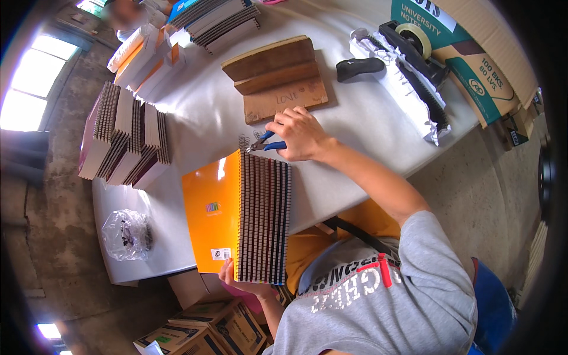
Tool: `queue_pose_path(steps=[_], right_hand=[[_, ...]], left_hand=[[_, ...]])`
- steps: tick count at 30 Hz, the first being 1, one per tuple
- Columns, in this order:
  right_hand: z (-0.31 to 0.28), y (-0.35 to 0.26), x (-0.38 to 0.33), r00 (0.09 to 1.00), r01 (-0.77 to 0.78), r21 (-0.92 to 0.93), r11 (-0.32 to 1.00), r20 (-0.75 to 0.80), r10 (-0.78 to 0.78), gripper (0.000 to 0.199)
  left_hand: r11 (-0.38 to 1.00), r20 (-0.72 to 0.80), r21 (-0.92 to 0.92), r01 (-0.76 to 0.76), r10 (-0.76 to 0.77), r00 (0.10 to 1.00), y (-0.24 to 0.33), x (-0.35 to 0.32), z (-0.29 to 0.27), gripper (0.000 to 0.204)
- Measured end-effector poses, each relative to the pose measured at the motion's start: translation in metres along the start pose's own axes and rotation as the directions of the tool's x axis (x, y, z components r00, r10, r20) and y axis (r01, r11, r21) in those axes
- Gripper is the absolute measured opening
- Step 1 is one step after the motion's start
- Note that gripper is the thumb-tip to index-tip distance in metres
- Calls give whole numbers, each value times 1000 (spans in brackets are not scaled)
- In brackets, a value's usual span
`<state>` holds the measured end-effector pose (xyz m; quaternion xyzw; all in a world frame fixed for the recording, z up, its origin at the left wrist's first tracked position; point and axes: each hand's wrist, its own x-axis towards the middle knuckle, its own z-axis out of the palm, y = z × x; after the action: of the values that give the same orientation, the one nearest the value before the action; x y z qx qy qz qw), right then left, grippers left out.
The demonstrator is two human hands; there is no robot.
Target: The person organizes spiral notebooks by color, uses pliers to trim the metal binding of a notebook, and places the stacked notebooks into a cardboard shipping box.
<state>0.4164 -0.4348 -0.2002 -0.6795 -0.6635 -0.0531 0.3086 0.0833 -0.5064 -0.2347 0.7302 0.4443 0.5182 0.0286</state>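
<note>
My right hand [299, 133] is closed on blue-handled pliers [267, 142], whose jaws touch the wire spiral end at the top of a stack of spiral-bound notebooks [263, 216]. The stack stands on edge on the white table [195, 106], spirals facing up, with an orange cover [210, 207] on its left side. My left hand [236, 284] grips the stack's near end from below, at the table's edge.
Wooden blocks [275, 77] lie just beyond the pliers. More notebook stacks [124, 142] lean at the left, with others [222, 21] at the back. A black tape dispenser [414, 41], bagged black spirals [423, 94], a plastic bag [127, 234] and cardboard boxes [473, 65] surround the work spot.
</note>
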Motion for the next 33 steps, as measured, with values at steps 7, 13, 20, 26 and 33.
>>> queue_pose_path(steps=[7, 13, 20, 26, 33], right_hand=[[3, -2, 1, 998, -1, -22, 1000, 68, 3, 28], [3, -2, 3, 981, -84, 69, 994, 181, 70, 23], [-10, -7, 4, 991, -117, 76, 990, 78, 111, 27], [-2, -3, 4, 997, -29, -13, 1000, -69, 28, 36], [4, -7, 7, 996, -64, 87, 994, 65, 58, 32]], left_hand=[[1000, -6, -8, 2, -2, 1000, 3, 1, 0, 46], [1000, 4, 4, -17, 17, 1000, 4, 2, 0, 50], [1000, 30, 6, -23, 23, 999, 12, 5, 0, 51], [1000, -5, -13, -17, 17, 1000, 5, 3, 2, 50], [999, 0, -36, -21, 21, 1000, 9, 4, 1, 51]])
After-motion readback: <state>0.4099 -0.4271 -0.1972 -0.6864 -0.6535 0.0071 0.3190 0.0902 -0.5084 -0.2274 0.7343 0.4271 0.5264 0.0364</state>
